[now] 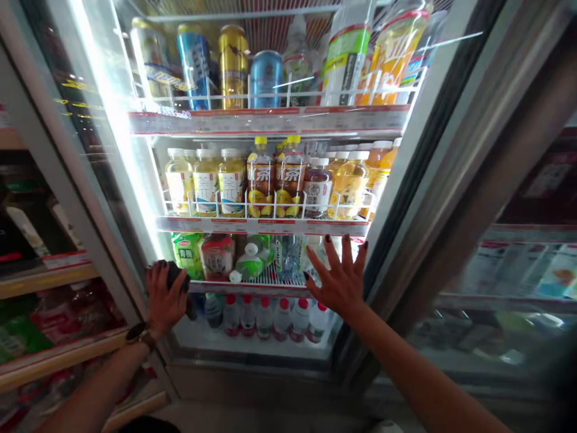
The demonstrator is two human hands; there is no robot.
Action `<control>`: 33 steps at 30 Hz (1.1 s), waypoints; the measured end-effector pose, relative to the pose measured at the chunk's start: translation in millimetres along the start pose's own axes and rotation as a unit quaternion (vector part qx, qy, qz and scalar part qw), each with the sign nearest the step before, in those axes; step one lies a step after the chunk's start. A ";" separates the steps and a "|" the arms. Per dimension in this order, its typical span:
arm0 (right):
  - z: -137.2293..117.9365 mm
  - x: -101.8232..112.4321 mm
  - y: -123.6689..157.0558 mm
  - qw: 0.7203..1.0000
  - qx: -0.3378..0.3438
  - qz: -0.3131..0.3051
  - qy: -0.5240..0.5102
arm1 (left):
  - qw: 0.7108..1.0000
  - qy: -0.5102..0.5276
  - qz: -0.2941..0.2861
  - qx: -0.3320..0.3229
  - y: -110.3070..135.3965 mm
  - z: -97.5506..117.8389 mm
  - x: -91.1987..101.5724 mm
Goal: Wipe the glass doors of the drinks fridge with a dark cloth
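Observation:
My left hand is curled around a dark object at the lower left edge of a glass-door drinks fridge. I cannot tell what the object is. A dark wristwatch sits on that wrist. My right hand is spread wide with nothing in it, in front of the lower shelf of bottles. Its fingertips are just below the shelf's price strip. Green-labelled bottles and clear water bottles stand behind it, partly hidden.
Cans and large bottles fill the top fridge shelf, and tea bottles fill the one below. Small red-capped bottles stand at the bottom. Shop shelves with packaged goods are on the left, and another glass-fronted case is on the right.

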State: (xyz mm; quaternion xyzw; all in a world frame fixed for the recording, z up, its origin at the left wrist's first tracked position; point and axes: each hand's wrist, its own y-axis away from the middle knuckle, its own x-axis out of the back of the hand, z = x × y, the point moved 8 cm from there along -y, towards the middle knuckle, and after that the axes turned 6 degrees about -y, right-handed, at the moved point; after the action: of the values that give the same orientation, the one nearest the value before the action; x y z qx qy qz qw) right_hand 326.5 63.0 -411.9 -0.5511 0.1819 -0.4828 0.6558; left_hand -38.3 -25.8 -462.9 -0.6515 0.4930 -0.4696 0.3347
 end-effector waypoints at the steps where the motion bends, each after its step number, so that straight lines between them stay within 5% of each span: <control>1: 0.4 0.5 0.2 1.000 -0.002 -0.004 -0.007 | 1.000 0.002 -0.020 -0.016 13.6 6.2 0.7; 4: 0.1 2.0 0.9 1.000 -0.002 -0.014 -0.026 | 0.996 0.001 -0.061 -0.060 10.4 4.8 7.3; 7: -0.8 2.3 1.7 1.000 -0.001 -0.012 -0.028 | 0.997 0.006 -0.049 -0.062 -51.4 -20.4 16.1; 11: -0.8 1.7 2.7 1.000 -0.010 0.010 -0.025 | 0.999 0.003 0.034 0.029 -128.3 -43.7 21.9; 14: -1.6 1.1 2.3 1.000 -0.009 0.021 -0.020 | 0.998 -0.008 0.047 0.046 -114.5 -25.1 10.6; 19: -2.2 4.0 -0.1 0.999 -0.005 0.029 -0.031 | 0.998 0.000 -0.031 -0.048 -8.3 32.7 -6.9; 22: -2.5 4.4 -0.5 0.999 -0.003 0.016 -0.040 | 0.994 0.008 -0.045 -0.095 17.1 47.3 -0.8; 24: -2.0 4.0 0.4 0.999 -0.004 0.009 -0.044 | 0.993 0.009 -0.047 -0.111 -0.9 42.5 2.2; 30: 0.4 0.7 4.8 0.999 -0.016 0.015 -0.047 | 0.996 -0.012 0.005 -0.086 -122.3 17.7 -2.8; 33: 0.6 0.2 5.2 0.999 -0.018 0.022 -0.044 | 0.998 -0.035 0.001 -0.054 -125.2 35.9 -16.1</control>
State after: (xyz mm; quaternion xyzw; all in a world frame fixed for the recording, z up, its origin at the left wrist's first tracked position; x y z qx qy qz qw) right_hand 329.4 62.7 -416.3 -0.5792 0.1735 -0.4399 0.6640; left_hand 35.4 24.9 -366.8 -0.6842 0.5066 -0.4185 0.3164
